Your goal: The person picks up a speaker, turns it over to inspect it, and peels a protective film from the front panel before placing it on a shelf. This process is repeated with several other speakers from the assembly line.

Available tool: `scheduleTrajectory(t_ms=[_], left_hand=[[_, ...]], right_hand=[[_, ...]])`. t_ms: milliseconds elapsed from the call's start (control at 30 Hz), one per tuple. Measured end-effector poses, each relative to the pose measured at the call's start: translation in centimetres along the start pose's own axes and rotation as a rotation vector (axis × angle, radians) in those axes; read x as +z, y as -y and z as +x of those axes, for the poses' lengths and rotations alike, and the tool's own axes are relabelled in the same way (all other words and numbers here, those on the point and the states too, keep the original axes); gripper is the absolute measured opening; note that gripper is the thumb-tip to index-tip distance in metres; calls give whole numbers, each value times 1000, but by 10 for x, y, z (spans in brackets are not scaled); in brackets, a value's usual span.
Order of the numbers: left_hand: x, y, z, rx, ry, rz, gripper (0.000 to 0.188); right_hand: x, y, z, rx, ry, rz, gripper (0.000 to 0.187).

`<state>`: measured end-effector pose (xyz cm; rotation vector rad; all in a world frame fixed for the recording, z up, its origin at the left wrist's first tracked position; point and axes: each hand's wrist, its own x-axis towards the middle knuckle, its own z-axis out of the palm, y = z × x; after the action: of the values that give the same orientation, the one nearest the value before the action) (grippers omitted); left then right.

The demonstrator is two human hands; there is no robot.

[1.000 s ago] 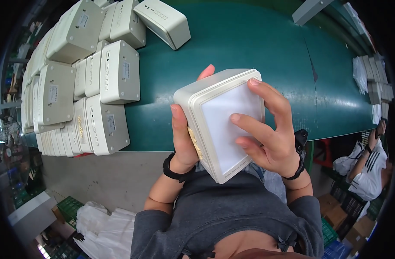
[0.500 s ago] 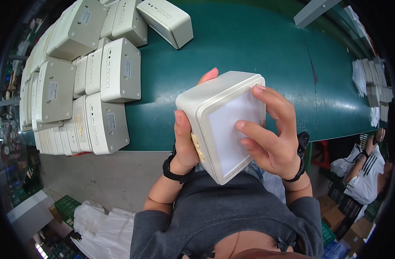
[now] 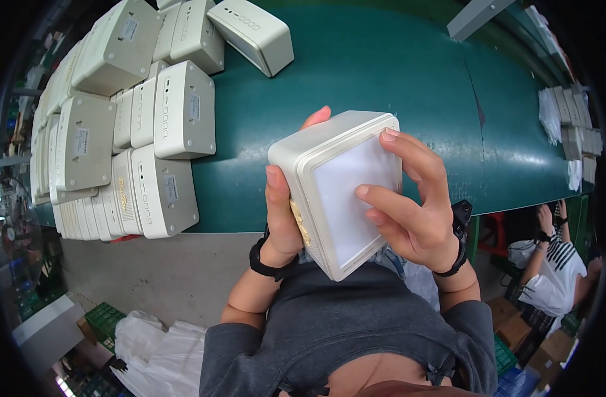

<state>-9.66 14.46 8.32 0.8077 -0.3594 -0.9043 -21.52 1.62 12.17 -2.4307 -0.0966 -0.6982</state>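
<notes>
In front of my chest, tilted, is a cream box-shaped device (image 3: 336, 136) with rounded corners, a smooth white front panel and gold raised lettering on its ribbed side. My left hand (image 3: 284, 215) is closed around its left side, thumb near the gold lettering and a fingertip showing behind the top edge. The fingers of my right hand (image 3: 419, 205) are spread apart over the white panel. One fingertip touches the frame near the upper right corner; another rests on or just above the panel's middle.
Stacked cream devices (image 3: 84, 142) fill the left of the green table (image 3: 356, 53). One single device (image 3: 260, 36) lies tilted at the back. At the far right are more light-coloured boxes (image 3: 571, 109). Another person (image 3: 554, 278) sits at lower right; white plastic sheeting (image 3: 160, 344) lies lower left.
The device and both my hands have shifted very slightly left, with the grip unchanged. The person at the right has raised their arms and shifted position.
</notes>
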Motion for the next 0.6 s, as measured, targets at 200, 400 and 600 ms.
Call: scheduleTrajectory(t_ms=[200,400,600], left_hand=[[-5,-10,2,-122,-41,-202,85],[-7,-26,-2,-3,-53,-49,88],[17,-47,14,441,28,482,98]], right_hand=[[-8,-2,5,111,-91,204,33],[-28,-18,-5,186,-240,319,37],[-71,-49,10,250,-401,404,32]])
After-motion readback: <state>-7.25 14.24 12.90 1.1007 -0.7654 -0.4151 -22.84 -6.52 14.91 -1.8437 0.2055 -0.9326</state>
